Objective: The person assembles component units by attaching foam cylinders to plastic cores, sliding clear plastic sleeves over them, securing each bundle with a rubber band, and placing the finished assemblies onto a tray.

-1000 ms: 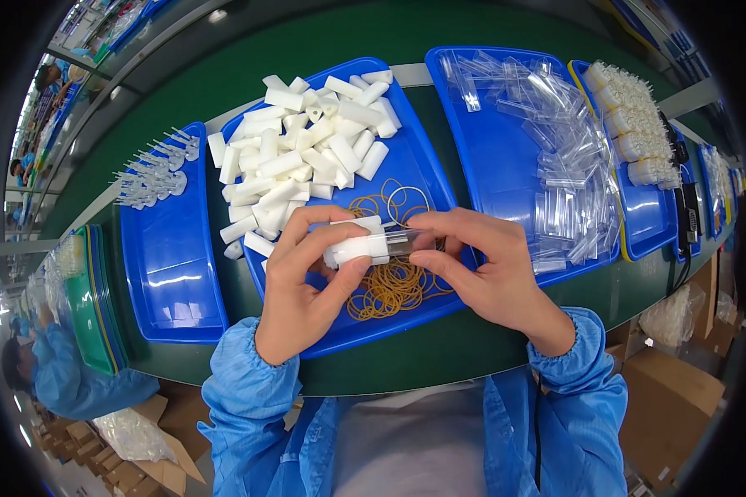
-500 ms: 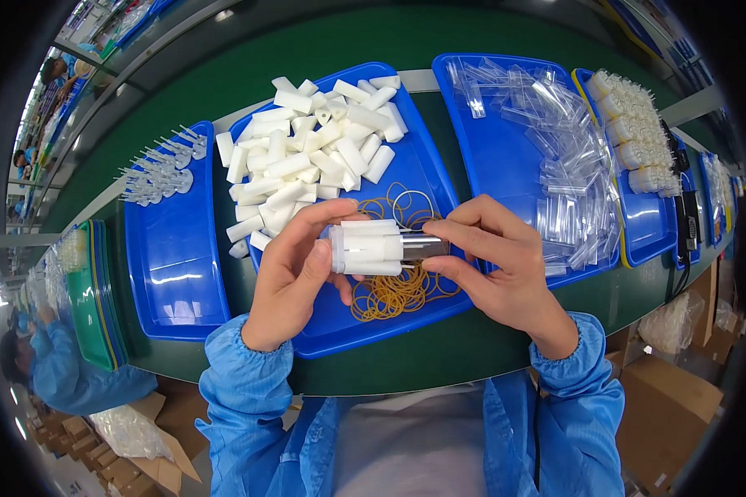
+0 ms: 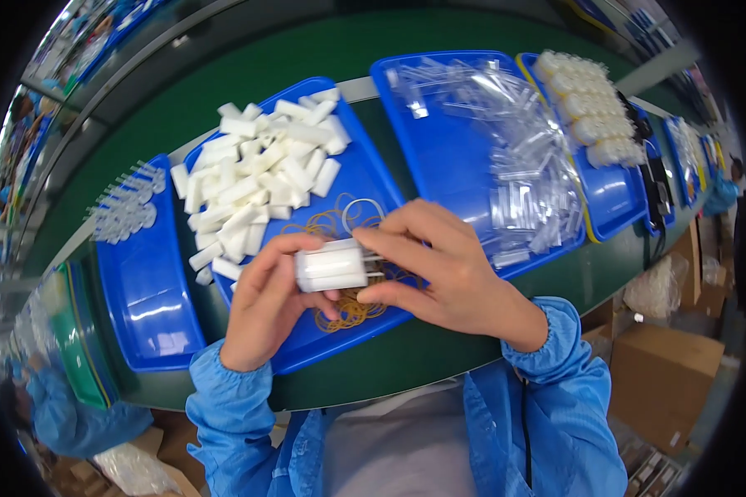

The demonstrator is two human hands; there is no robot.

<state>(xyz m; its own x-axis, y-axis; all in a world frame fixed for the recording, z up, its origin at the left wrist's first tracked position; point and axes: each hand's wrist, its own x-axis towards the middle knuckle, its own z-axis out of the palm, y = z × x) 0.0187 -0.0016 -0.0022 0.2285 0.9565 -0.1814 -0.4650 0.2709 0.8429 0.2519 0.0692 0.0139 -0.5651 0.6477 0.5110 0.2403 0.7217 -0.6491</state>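
Note:
My left hand [image 3: 261, 302] is wrapped round the left, clear-plastic end of a bundle of white foam cylinders [image 3: 331, 267], which lies sideways. From the right, my right hand [image 3: 443, 265] grips the bundle's other end between thumb and fingers. Thin shiny rods [image 3: 375, 267] stick out of that end between the fingertips; what lies deeper in the palm is hidden. Below the hands is a blue tray [image 3: 356, 184] with a heap of white foam cylinders [image 3: 261, 166], tan rubber bands [image 3: 344, 315] and a pale ring [image 3: 358, 217].
Left stands a blue tray [image 3: 151, 306] with clear stemmed plastic parts [image 3: 128, 203]. To the right, another blue tray [image 3: 435, 153] holds clear plastic pieces [image 3: 526, 157]; beyond it are white bundled assemblies [image 3: 584, 108]. Green trays [image 3: 83, 340] stand far left. Cardboard boxes [image 3: 663, 381] sit low right.
The view has turned, so the trays shift leftward. My right hand has moved in along the rods to the foam bundle; the clear tube seen at its fingertips is now hidden.

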